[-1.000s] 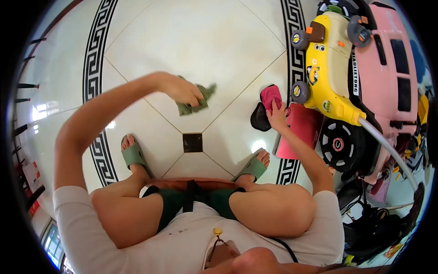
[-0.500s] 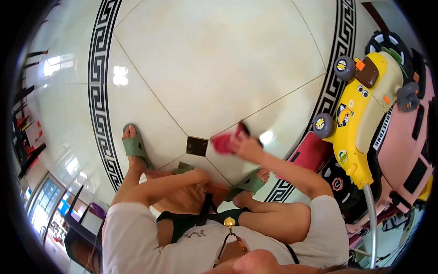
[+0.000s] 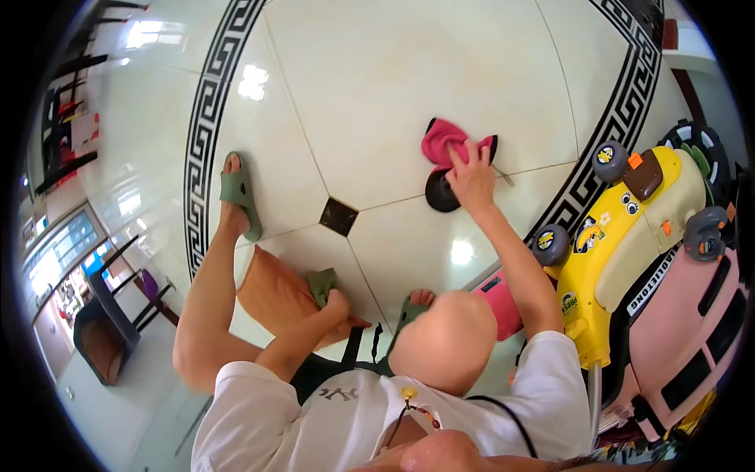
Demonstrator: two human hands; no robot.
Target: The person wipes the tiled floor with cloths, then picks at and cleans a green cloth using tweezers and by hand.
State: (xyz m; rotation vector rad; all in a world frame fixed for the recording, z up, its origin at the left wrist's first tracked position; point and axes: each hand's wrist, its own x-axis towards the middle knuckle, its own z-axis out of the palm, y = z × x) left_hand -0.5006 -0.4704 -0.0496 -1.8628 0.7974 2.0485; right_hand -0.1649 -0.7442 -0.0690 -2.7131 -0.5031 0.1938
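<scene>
My right hand has its fingers on a pink and black cloth item over the tiled floor, to the right of the small dark tile. A round black part of it hangs or lies just left of my wrist. My left hand is low, near my lap, closed on a green cloth. That cloth lies against an orange-brown seat between my legs.
A yellow ride-on toy and a pink toy car stand at the right. A pink flat box is by my right knee. Chairs are at the left.
My left hand has come back from the floor ahead to my lap with the green cloth. My right hand has carried the pink item away from the toys, then forward. The view has turned.
</scene>
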